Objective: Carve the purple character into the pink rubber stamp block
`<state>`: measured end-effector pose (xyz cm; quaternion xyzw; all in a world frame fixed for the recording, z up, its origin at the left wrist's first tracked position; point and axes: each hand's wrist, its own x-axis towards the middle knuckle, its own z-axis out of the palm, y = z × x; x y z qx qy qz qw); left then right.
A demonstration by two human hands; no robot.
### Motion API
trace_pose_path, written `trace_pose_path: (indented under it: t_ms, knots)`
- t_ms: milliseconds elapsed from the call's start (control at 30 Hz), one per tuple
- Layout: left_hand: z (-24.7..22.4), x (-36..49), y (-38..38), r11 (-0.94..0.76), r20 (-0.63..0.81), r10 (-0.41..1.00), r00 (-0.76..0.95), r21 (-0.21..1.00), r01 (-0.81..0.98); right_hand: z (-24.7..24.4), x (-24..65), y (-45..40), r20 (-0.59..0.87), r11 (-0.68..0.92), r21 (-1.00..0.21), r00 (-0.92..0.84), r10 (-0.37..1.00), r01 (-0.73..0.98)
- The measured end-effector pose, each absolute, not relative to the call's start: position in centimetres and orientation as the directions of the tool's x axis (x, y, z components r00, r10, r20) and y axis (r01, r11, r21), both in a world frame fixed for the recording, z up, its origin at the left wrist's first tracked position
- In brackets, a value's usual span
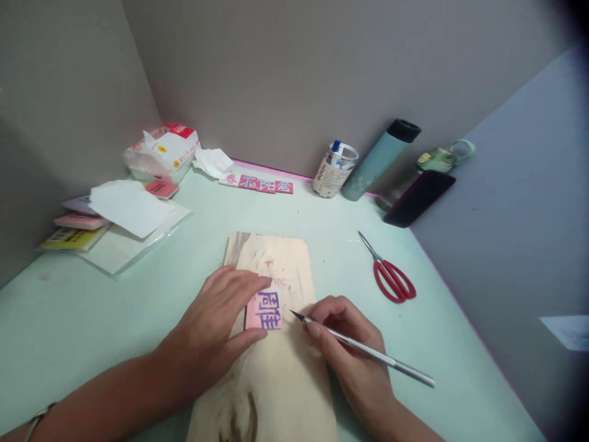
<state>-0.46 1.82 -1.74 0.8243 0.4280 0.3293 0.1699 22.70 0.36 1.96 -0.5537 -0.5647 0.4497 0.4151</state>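
A small pink square block (pixel 264 312) with a purple written character lies on a wooden board (pixel 294 374). My left hand (pixel 221 319) grips it, thumb at the near edge and fingers at the far edge. Between the thumb and fingers of my right hand (pixel 350 344) is a silver craft knife (pixel 386 358), held like a pen. Its pointed blade hovers just right of the block, apart from it as far as I can see. Faint red marks show on the board beyond the block.
Red-handled scissors (pixel 394 279) lie to the right. At the back stand a pen jar (pixel 334 172), a teal bottle (pixel 380 161) and a phone (pixel 419 197). Several carved pink blocks (pixel 262 183) form a row. Paper sheets (pixel 131 209) and a tissue pack (pixel 161 153) are at left.
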Motion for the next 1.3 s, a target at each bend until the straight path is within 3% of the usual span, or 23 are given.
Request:
trace_pose_path:
  t_ms: [300, 500, 667, 967, 1300]
  knots:
    - [-2.39, -0.60, 1.51, -0.524, 0.365, 0.851, 0.377, 0.641, 0.561, 1.54, 22.86, 0.63, -0.052, -0.033, -0.964, -0.066, 0.996, 0.263]
    - [-2.45, -0.69, 1.62, -0.533, 0.365, 0.845, 0.390, 0.630, 0.564, 1.53, 23.22, 0.57, -0.033, 0.015, -0.967, -0.186, 0.982, 0.254]
    - [-2.20, -0.62, 1.59, -0.557, 0.374, 0.829, 0.415, 0.608, 0.565, 1.49, 23.08, 0.81, 0.045, 0.095, -0.961, -0.192, 0.980, 0.261]
    - [-2.33, -0.65, 1.68, -0.558, 0.370, 0.829, 0.420, 0.604, 0.569, 1.99, 22.75, 1.06, 0.040, 0.114, -0.946, -0.239, 0.970, 0.303]
    - [-1.85, -0.42, 1.46, -0.496, 0.292, 0.865, 0.408, 0.629, 0.599, 1.70, 23.12, 1.02, -0.028, 0.043, -0.960, -0.248, 0.968, 0.278]
